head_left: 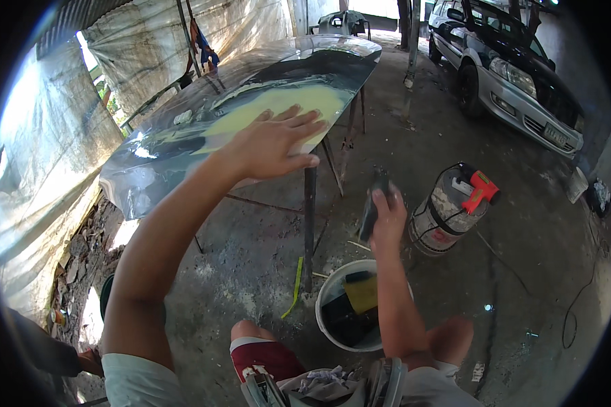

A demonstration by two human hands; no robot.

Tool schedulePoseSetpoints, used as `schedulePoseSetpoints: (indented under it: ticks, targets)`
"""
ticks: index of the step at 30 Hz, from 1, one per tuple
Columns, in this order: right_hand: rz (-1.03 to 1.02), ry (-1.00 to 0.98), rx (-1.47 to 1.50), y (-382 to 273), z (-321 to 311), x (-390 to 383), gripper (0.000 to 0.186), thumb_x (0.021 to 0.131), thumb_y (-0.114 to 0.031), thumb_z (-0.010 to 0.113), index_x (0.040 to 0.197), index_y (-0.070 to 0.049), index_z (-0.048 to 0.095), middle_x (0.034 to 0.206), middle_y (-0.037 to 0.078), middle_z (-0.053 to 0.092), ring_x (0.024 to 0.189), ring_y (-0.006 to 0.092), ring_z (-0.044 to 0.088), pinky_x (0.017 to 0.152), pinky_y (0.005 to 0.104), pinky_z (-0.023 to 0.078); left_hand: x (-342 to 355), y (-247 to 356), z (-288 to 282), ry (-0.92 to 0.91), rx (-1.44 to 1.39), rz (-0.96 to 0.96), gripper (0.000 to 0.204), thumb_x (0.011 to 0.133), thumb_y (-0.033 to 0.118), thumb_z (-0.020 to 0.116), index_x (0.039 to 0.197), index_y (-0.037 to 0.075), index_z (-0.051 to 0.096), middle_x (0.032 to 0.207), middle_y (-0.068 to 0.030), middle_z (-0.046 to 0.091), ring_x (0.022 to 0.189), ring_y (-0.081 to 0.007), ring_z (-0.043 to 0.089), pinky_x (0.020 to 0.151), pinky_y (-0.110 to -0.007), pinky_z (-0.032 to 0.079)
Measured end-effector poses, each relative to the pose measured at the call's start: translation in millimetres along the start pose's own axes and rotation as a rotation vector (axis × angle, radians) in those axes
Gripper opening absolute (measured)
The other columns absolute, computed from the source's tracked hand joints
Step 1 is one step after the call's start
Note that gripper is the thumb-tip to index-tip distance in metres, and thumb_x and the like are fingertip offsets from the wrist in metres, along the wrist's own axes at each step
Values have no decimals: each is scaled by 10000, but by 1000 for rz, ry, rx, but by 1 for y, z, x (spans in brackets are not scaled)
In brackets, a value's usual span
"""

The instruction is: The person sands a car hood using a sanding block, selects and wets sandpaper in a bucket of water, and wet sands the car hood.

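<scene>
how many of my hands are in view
2: the left hand spread over the yellow patch on the panel, the right hand holding a dark block. Both show clearly.

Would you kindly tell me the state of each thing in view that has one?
Body panel: raised on metal legs, shiny in places.
Left hand: open, spread over the panel's pale-yellow patch.
Right hand: closed around the dark block.
White bucket: uncovered, yellow piece inside.
Red gun-shaped tool: at the drum's top.
Silver-and-black car: parked.
</scene>
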State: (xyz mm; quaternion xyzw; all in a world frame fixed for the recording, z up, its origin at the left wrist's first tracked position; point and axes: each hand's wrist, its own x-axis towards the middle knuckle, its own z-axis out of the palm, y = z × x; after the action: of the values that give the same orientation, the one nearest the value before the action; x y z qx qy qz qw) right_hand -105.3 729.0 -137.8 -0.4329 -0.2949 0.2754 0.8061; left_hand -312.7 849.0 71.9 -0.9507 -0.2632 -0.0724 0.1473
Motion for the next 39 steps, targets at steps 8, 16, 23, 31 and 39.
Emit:
schedulePoseSetpoints:
  ticks: [8, 16, 23, 31, 39]
  targets:
    - [-630, -166, -639, -67, 78, 136, 428, 899, -232, 727, 1251, 8, 680, 1233, 199, 656, 1157, 352, 627, 1031, 379, 464, -72, -10, -2, 66, 45, 251, 662, 909, 404, 689, 1518, 265, 472, 1645, -40, 357, 1532, -336, 283, 1229, -602, 233]
    - [-662, -610, -675, -87, 76, 56, 433, 854, -151, 742, 1271, -48, 694, 1226, 176, 655, 1143, 345, 638, 1001, 366, 481, -81, -12, 4, 105, -23, 113, 750, 887, 326, 719, 1549, 169, 405, 1618, -91, 383, 1514, -305, 322, 1235, -547, 266]
    - [-648, -384, -532, -59, 83, 36, 404, 867, -153, 746, 1248, -40, 676, 1203, 164, 647, 1147, 313, 625, 1025, 357, 457, -77, -7, 8, 187, 4, -36, 843, 853, 342, 749, 1559, 83, 367, 1599, -144, 397, 1495, -335, 346, 1234, -520, 283]
    - [-391, -332, -344, -51, 73, 37, 421, 868, -134, 742, 1261, -3, 664, 1240, 158, 643, 1193, 267, 604, 1050, 349, 435, -78, -6, 7, 219, -13, -54, 819, 855, 378, 747, 1551, 122, 398, 1586, -142, 418, 1488, -348, 356, 1223, -526, 298]
    - [-781, -746, -913, -121, 98, 113, 406, 894, -212, 718, 1283, -97, 698, 1279, 215, 641, 1197, 393, 584, 1059, 416, 450, -78, -31, 10, 409, -370, -244, 665, 959, 491, 621, 1497, 119, 498, 1533, -143, 501, 1453, -379, 410, 1215, -487, 307]
